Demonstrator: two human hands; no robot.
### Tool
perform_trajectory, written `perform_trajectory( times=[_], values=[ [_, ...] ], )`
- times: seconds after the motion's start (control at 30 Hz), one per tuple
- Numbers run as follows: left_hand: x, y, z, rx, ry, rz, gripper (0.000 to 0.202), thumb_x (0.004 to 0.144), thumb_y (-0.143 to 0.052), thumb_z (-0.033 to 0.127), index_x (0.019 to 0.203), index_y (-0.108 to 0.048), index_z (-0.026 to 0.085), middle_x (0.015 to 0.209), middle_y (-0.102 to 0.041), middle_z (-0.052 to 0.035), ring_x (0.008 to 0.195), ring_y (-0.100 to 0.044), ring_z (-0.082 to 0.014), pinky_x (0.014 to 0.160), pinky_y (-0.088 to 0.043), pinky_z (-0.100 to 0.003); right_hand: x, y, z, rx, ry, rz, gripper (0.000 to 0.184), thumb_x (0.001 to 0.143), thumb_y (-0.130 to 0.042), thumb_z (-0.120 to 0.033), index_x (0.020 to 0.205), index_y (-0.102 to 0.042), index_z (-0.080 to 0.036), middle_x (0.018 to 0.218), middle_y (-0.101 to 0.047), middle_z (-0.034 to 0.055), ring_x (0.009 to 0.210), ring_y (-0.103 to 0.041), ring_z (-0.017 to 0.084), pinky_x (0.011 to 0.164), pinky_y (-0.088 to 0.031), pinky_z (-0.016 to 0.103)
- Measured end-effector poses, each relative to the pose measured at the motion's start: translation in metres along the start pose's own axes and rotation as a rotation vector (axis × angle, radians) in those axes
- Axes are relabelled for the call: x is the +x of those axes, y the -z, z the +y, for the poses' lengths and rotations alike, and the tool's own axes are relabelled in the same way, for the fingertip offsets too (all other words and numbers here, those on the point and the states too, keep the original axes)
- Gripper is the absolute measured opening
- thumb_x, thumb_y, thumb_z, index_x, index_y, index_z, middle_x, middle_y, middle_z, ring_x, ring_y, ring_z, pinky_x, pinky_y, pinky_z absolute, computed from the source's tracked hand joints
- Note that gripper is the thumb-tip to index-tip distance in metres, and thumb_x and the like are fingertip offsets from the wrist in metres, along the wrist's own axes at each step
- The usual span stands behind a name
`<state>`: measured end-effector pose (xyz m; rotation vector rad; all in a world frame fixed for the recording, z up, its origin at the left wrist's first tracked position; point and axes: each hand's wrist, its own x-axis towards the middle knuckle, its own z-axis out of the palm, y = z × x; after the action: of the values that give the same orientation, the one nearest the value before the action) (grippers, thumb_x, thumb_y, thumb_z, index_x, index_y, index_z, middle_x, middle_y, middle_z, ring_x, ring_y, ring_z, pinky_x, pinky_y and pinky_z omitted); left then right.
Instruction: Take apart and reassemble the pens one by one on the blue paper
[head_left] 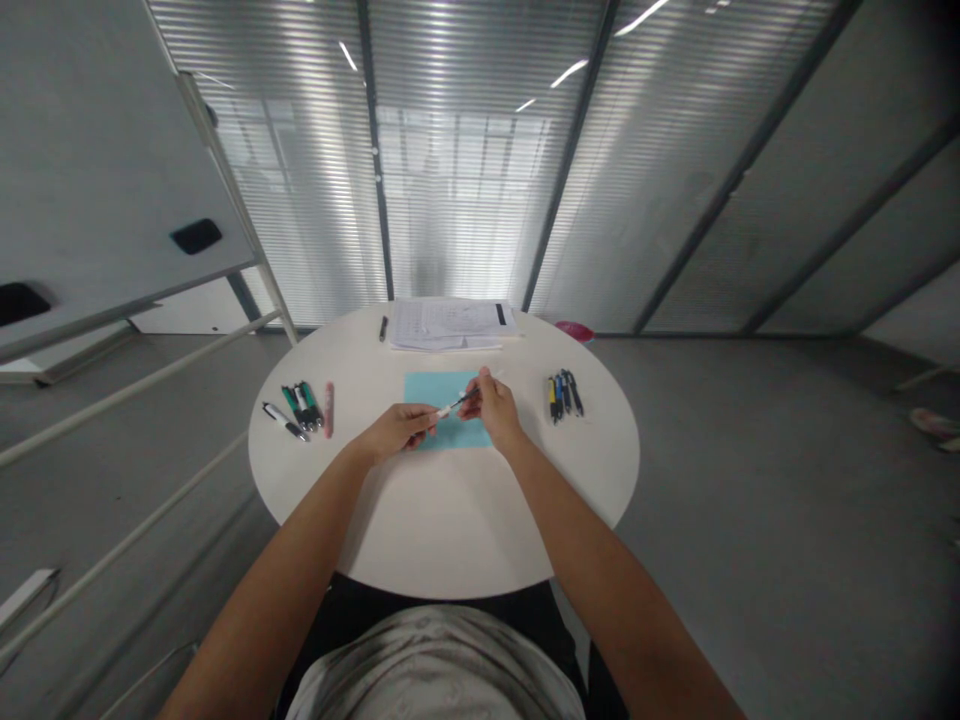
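Note:
Above a light blue sheet [457, 434] at the table's middle, I hold a slim pen [448, 409] between both hands. My left hand [394, 432] is closed, pinching the pen's white part. Closed fingers of my right hand [493, 405] grip its darker end, up and to the right. Whether the white and dark parts are joined or separate, I cannot tell. To my left lie several green, white and black pens [302, 405], a white-and-black pen [285, 421] and a pink pen-like stick [328, 410]. Several yellow, blue and black pens [565, 395] lie to my right.
A stack of printed papers [446, 325] lies at the far side of the round white table [450, 530], a small dark pen-like item [383, 328] beside it. A whiteboard on a metal frame [281, 300] stands at left. Blinds-covered glass panels are behind the table.

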<state>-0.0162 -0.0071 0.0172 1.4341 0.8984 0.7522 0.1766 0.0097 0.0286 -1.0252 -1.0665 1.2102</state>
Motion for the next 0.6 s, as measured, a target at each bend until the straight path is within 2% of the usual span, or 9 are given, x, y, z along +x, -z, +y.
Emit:
perform_trajectory(
  times=[0.17,0.37,0.6],
  values=[
    [0.0001,-0.0015,0.0016,-0.027,0.006,0.006,0.041,0.073,-0.069,0.050,0.087,-0.065,0.012,0.071,-0.055,-0.0001,0.047,-0.039,-0.0037,0.041,-0.026,-0.019,0.0004,0.0010,0.0003,-0.017,0.039,-0.033,0.057,0.076,-0.050,-0.075,0.074,-0.053,-0.018,0.048,-0.058,-0.0013,0.039,-0.057,0.013,0.037,-0.048,0.023],
    [-0.0008,-0.0018,0.0030,-0.055,0.016,0.025,0.041,0.074,-0.068,0.050,0.090,-0.065,0.013,0.072,-0.056,-0.0006,0.048,-0.041,-0.0042,0.042,-0.026,-0.019,-0.0022,0.0008,-0.0015,-0.031,0.023,-0.094,0.053,0.074,-0.055,-0.071,0.076,-0.053,-0.018,0.052,-0.059,-0.0014,0.040,-0.059,0.014,0.037,-0.047,0.023],
    [0.0003,-0.0005,0.0019,-0.047,-0.006,0.012,0.042,0.074,-0.068,0.050,0.093,-0.067,0.013,0.074,-0.057,-0.0013,0.049,-0.042,-0.0047,0.042,-0.026,-0.020,-0.0058,-0.0027,0.0023,-0.052,-0.057,-0.228,0.042,0.069,-0.067,-0.056,0.084,-0.055,-0.019,0.055,-0.061,-0.0037,0.039,-0.056,0.012,0.038,-0.044,0.021]
  ],
)
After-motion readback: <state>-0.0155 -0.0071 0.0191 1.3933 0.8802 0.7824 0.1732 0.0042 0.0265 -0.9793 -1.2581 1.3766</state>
